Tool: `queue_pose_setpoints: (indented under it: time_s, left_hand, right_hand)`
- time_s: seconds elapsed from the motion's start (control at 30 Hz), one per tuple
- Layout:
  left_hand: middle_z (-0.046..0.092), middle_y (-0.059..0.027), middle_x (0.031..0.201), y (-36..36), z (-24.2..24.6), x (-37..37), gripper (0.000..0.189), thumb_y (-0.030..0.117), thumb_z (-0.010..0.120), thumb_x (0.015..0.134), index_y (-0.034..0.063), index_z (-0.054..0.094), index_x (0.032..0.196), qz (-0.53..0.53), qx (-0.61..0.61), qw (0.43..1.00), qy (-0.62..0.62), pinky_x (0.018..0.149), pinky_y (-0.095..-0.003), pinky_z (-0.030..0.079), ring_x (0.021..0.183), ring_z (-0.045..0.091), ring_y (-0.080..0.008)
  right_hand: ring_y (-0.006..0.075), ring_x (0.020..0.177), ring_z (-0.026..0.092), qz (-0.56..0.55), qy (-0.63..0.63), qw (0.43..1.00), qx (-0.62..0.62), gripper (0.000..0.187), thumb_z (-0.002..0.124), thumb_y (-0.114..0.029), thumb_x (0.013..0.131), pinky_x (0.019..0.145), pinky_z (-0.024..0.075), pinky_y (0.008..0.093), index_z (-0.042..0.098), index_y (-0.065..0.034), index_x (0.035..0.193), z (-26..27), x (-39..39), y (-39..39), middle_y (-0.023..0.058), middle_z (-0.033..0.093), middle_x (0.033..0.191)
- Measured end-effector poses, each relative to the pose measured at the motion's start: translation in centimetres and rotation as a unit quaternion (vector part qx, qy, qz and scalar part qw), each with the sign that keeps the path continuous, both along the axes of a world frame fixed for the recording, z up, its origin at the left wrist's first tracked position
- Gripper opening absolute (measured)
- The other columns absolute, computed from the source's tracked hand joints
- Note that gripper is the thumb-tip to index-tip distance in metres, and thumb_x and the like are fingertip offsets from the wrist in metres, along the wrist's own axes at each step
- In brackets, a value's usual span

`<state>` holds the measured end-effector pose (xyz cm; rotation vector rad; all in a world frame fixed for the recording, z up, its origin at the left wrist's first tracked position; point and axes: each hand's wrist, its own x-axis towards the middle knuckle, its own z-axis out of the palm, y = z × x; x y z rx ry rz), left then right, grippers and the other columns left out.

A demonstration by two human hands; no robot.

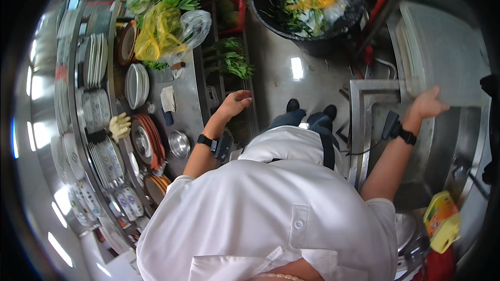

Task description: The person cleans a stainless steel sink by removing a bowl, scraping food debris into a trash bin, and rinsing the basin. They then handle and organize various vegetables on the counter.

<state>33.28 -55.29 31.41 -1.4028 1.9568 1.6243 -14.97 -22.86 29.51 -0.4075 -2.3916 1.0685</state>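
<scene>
My left hand (236,103) hangs beside the edge of a stainless steel counter (177,101) with its fingers loosely bent and apart; I see nothing held in it. Below its fingertips is a lower shelf with leafy greens (236,60). My right hand (429,102) is over the rim of a steel sink (373,86), right at the near edge of a large pale board (445,47). Its fingers are blurred, and whether they grip the board cannot be told. Both wrists wear a black strap with a dark device.
A black bin (269,29) with scraps and plastic bags stands ahead on the tiled floor. Stacked plates (146,140), a steel bowl (179,144), a glove (120,126) and a yellow bag (158,33) of vegetables lie at the left. A yellow jug (445,234) stands beside the sink.
</scene>
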Motion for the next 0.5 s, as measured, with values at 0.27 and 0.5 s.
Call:
queue_pose_setpoints:
  time_s: [0.27, 0.5]
  left_hand:
    - [0.066, -0.0078, 0.099, 0.8, 0.8, -2.8, 0.04, 0.018, 0.06, 0.091, -0.0018, 0.055, 0.126, -0.058, 0.018, 0.998, -0.032, 0.075, -0.0289, 0.05, 0.086, 0.063, -0.0158]
    - [0.064, -0.0113, 0.111, 4.6, -0.2, -7.8, 0.041, 0.01, 0.057, 0.091, -0.0017, 0.051, 0.13, -0.129, 0.026, 0.989, -0.074, 0.078, -0.0296, 0.052, 0.093, 0.062, -0.017]
  right_hand:
    - [0.0488, 0.109, 0.053, 0.042, 0.046, 0.994, -0.091, 0.087, 0.063, -0.029, 0.079, 0.093, 0.0447, 0.0455, 0.021, 0.0267, 0.13, -0.2, 0.3, -0.3, 0.0413, 0.047, 0.12]
    - [0.0503, 0.123, 0.041, 0.062, 0.028, 0.991, -0.111, 0.088, 0.057, -0.032, 0.08, 0.105, 0.0357, 0.0461, 0.016, 0.027, 0.132, 0.8, 0.9, -0.6, 0.0445, 0.034, 0.132]
